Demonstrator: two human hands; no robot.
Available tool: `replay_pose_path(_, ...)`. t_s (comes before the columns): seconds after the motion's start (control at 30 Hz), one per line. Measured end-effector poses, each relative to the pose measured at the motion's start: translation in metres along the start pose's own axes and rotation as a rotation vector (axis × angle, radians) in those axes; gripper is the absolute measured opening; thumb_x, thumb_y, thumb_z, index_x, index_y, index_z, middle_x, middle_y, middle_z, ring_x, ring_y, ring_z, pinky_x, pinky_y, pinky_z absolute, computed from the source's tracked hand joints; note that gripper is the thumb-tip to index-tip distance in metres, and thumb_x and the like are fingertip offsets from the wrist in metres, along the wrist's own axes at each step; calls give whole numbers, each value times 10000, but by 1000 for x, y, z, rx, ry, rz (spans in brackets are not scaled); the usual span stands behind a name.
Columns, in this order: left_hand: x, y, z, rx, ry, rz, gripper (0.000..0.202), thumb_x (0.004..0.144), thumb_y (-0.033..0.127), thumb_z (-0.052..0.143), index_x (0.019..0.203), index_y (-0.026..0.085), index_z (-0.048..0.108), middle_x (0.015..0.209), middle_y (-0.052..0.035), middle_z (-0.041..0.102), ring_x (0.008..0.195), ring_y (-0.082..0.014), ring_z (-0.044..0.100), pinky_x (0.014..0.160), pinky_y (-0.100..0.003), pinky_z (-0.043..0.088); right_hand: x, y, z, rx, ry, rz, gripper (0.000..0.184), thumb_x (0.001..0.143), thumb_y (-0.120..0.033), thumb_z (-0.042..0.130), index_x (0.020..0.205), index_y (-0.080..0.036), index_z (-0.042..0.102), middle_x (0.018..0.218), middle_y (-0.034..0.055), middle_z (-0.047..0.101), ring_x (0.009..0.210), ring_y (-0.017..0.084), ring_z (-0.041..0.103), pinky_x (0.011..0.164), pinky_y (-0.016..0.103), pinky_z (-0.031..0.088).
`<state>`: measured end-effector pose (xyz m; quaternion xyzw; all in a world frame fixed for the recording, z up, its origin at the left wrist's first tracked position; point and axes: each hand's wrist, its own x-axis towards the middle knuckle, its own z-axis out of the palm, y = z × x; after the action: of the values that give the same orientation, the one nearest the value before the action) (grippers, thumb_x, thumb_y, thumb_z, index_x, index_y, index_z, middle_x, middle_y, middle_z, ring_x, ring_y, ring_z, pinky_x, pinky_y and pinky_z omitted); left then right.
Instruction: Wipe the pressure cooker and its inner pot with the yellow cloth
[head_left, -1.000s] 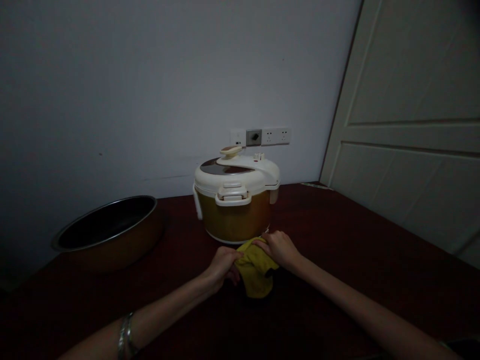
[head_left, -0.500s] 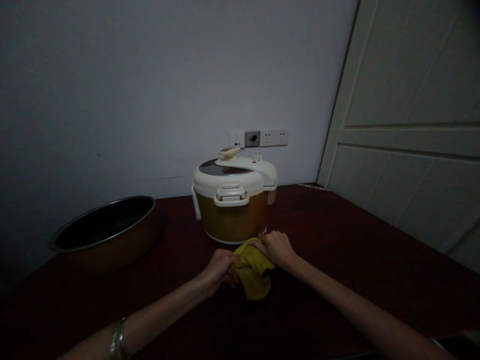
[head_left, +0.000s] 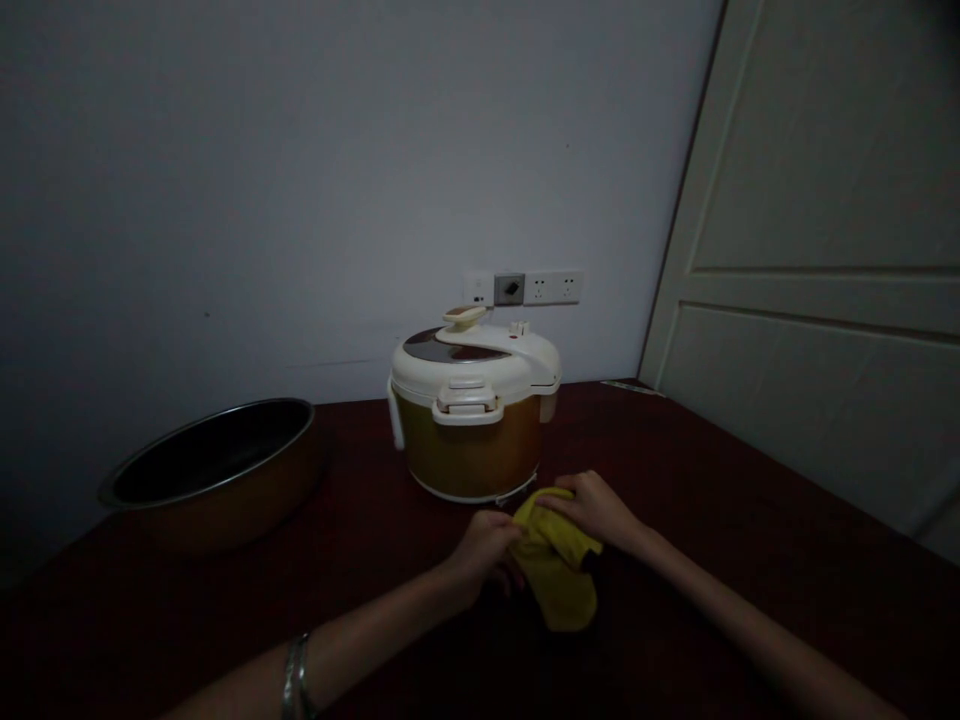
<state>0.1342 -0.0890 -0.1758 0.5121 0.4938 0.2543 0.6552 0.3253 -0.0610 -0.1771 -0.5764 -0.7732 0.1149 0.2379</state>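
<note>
A yellow cloth (head_left: 559,580) hangs bunched between both my hands, just above the dark red table (head_left: 750,520). My left hand (head_left: 489,550) is closed on its left edge, and my right hand (head_left: 596,508) is closed on its top right part. Right behind them stands a rice cooker (head_left: 472,415) with a golden body and a cream lid that is down. My right hand is a little in front of the cooker's base, not touching it. A metal bracelet (head_left: 295,688) is on my left wrist.
A wide dark metal bowl (head_left: 214,470) sits at the left of the table near the wall. Wall sockets (head_left: 525,288) are above the cooker. A pale panelled door (head_left: 825,300) runs along the right side of the table.
Both hands and the yellow cloth have shifted to the right and slightly toward me. The cooker and bowl stay where they were; the view has tilted a little.
</note>
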Motion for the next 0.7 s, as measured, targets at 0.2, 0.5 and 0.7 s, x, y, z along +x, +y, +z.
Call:
replay_pose_path(0.2,-33,2,-17,-12,-122,36,382,617,426,689,826,106,685,758,-41,678,608,-114,591,574,-216,425,-16,-46,-1,632,-174,2,394,742,-519,575,680,-132,614,634,13,598,596,128,524,521,221,395)
replay_pose_path(0.5,-68,16,-113,-150,725,568,360,692,254,550,1042,168,537,947,-53,643,821,-188,619,732,-311,492,-17,0,3,745,-159,125,514,708,-636,538,881,-162,636,671,28,580,585,134,534,439,214,405)
replay_pose_path(0.7,-33,72,-157,392,1145,988,464,781,185,430,1243,150,413,1147,-123,576,1075,-214,545,947,-366,409,-26,13,10,672,-117,127,501,717,-621,535,894,-165,643,682,33,593,615,147,542,500,230,418)
